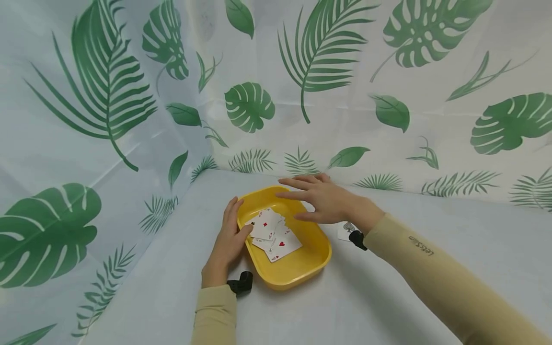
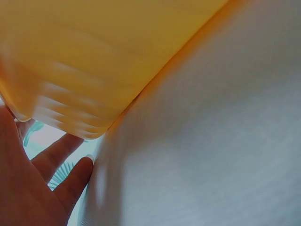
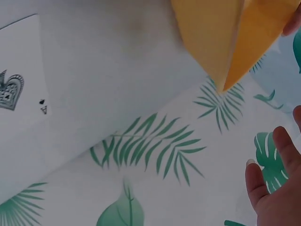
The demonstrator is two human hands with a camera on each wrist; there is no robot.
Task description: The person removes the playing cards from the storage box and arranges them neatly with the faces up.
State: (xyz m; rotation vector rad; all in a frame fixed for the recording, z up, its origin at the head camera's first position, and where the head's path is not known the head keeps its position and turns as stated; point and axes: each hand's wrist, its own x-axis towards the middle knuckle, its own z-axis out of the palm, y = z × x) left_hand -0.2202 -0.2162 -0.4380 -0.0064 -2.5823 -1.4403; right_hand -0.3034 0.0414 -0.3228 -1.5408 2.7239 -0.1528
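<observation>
A yellow plastic tray (image 1: 308, 247) stands on the white-covered surface. Inside it lies a loose overlapping pile of playing cards (image 1: 282, 245), with red diamond and heart aces on top. My left hand (image 1: 226, 242) holds the tray's left side, thumb over the rim beside the cards and fingers along the outside. The left wrist view shows the tray's outer wall (image 2: 94, 52) close up. Above the tray's right rim hovers my right hand (image 1: 325, 199), fingers spread, holding nothing. An ace of spades (image 3: 19, 89) lies flat right of the tray, partly hidden by the right wrist in the head view.
White cloth with green leaf prints (image 1: 254, 108) hangs behind and on the left. The pale surface (image 1: 453, 225) stretches out to the right. Black wrist cameras (image 1: 241, 283) are strapped to both wrists.
</observation>
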